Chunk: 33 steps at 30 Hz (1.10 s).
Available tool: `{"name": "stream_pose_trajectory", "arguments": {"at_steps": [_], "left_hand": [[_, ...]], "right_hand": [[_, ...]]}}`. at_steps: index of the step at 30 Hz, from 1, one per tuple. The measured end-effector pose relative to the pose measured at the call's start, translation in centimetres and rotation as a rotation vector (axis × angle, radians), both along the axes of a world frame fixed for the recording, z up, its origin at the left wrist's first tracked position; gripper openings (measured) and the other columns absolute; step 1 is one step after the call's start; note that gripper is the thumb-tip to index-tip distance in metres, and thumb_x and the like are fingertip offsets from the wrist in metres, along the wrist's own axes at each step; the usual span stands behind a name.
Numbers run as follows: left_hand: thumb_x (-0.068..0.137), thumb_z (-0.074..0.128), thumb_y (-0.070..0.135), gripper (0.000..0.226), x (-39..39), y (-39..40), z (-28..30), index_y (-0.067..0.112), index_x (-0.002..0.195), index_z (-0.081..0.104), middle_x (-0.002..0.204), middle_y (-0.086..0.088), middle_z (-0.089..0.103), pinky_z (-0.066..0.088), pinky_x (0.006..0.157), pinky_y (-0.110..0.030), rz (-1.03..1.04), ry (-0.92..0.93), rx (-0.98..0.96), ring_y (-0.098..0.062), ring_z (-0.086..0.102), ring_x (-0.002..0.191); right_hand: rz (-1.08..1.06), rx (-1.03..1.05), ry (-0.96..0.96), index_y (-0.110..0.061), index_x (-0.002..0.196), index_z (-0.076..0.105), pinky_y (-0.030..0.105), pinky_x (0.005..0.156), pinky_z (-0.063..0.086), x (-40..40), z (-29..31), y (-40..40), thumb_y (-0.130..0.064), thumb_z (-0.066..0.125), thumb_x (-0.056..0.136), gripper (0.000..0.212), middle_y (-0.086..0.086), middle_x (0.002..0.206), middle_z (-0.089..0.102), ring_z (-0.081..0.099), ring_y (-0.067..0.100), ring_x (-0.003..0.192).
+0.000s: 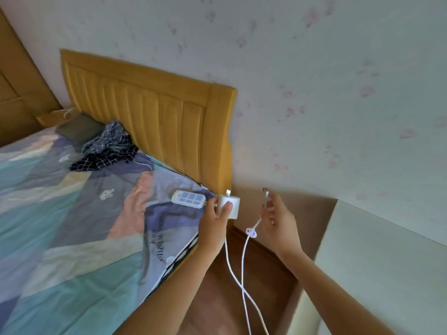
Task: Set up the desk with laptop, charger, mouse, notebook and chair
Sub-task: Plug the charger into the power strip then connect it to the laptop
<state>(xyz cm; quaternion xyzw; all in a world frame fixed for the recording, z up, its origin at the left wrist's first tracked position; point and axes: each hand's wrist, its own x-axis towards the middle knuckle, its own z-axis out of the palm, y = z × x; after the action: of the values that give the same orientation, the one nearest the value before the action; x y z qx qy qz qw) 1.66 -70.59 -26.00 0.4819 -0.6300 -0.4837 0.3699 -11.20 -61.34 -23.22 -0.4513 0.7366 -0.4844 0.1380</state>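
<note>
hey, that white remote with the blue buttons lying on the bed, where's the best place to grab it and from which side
Probably across its long edges, from above. The remote lies flat, buttons up, on the quilt near the bed's corner, so only its top and sides are free. The left hand is nearest but grips the charger block; the right hand pinches the cable end.

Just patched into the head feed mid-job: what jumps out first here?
At centre, the left hand grips a white cube-shaped charger brick with its prongs up, while the right hand pinches the end of its white cable, which loops down between the arms. Behind, a mustard-yellow padded headboard stands against the wall, and a white power strip with blue sockets lies on the patterned bed quilt.
</note>
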Motion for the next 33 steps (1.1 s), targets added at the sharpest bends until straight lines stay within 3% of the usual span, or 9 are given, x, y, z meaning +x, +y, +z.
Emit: {"name": "stream_pose_trajectory", "arguments": {"at_steps": [3,6,10,14,21,24,27,30,33], "left_hand": [[0.092,0.056,0.037,0.028,4.6,-3.5,-1.5,0.017,0.112,0.053,0.083,0.001,0.058,0.043,0.068,-0.029,0.013,-0.028,0.041,-0.023,0.06,0.084],[0.092,0.056,0.038,0.03,8.5,-6.6,-3.0,0.021,0.117,0.051,0.084,0.01,0.053,0.039,0.074,-0.03,-0.016,-0.092,0.061,-0.016,0.056,0.084],[0.077,0.06,0.053,0.038,12.4,-10.5,-5.8,0.033,0.109,0.054,0.088,0.013,0.058,0.052,0.085,-0.043,-0.02,-0.058,0.127,-0.019,0.061,0.089],[0.064,0.057,0.063,0.039,13.3,-14.0,-9.6,0.044,0.098,0.053,0.09,0.012,0.062,0.054,0.084,-0.052,-0.01,-0.052,0.204,-0.023,0.065,0.091],[0.077,0.065,0.045,0.047,9.5,-21.8,-13.7,0.015,0.113,0.056,0.107,-0.009,0.064,0.056,0.079,-0.041,-0.01,-0.036,0.274,-0.011,0.064,0.079],[0.09,0.062,0.029,0.033,7.7,-25.5,-16.9,0.014,0.118,0.054,0.113,-0.009,0.063,0.053,0.086,-0.048,0.007,-0.074,0.291,-0.023,0.067,0.088],[0.094,0.056,0.027,0.033,6.8,-28.2,-20.6,0.014,0.124,0.052,0.121,-0.009,0.062,0.053,0.087,-0.049,0.003,-0.084,0.327,-0.02,0.065,0.083],[0.098,0.046,0.03,0.036,6.3,-30.4,-24.3,0.012,0.13,0.047,0.132,-0.01,0.057,0.05,0.087,-0.039,-0.04,-0.202,0.341,-0.029,0.06,0.107],[0.092,0.059,0.032,0.045,5.7,-32.2,-27.1,0.008,0.128,0.044,0.129,-0.011,0.056,0.043,0.089,-0.032,-0.078,-0.278,0.382,-0.028,0.054,0.117]], "right_hand": [[0.026,0.039,0.08,-0.017,0.115,0.051,0.044,0.068,0.053,5.1,-1.3,-3.7,-0.013,0.046,0.094,0.022,0.001,0.08,0.061,0.06,0.02,0.072],[0.04,0.098,0.111,-0.02,0.127,0.046,0.044,0.072,0.053,9.5,-2.8,-7.1,-0.016,0.043,0.096,0.032,0.004,0.095,0.066,0.063,0.025,0.081],[0.035,0.141,0.093,-0.024,0.114,0.049,0.046,0.067,0.053,13.4,-5.7,-10.9,-0.019,0.044,0.096,0.019,0.001,0.086,0.065,0.062,0.023,0.075],[0.01,0.172,0.055,-0.019,0.108,0.051,0.047,0.065,0.053,14.2,-8.3,-13.6,-0.019,0.045,0.096,0.014,0.001,0.078,0.064,0.061,0.022,0.07],[0.045,0.229,0.062,-0.016,0.111,0.055,0.042,0.063,0.049,11.3,-13.3,-21.2,-0.021,0.043,0.097,0.018,0.003,0.079,0.064,0.059,0.022,0.07],[0.063,0.258,0.094,-0.018,0.115,0.055,0.039,0.063,0.047,9.3,-15.8,-25.0,-0.02,0.044,0.096,0.021,0.004,0.084,0.065,0.059,0.023,0.071],[0.077,0.304,0.104,-0.018,0.118,0.054,0.039,0.064,0.048,7.8,-18.8,-27.8,-0.019,0.044,0.096,0.024,0.005,0.087,0.066,0.06,0.026,0.073],[0.079,0.345,0.107,-0.019,0.118,0.053,0.039,0.061,0.047,7.0,-21.8,-29.9,-0.021,0.044,0.096,0.024,0.001,0.079,0.062,0.058,0.024,0.068],[0.074,0.402,0.097,-0.021,0.119,0.052,0.041,0.063,0.052,6.5,-24.4,-32.3,-0.024,0.042,0.097,0.024,0.003,0.083,0.066,0.061,0.024,0.071]]}}
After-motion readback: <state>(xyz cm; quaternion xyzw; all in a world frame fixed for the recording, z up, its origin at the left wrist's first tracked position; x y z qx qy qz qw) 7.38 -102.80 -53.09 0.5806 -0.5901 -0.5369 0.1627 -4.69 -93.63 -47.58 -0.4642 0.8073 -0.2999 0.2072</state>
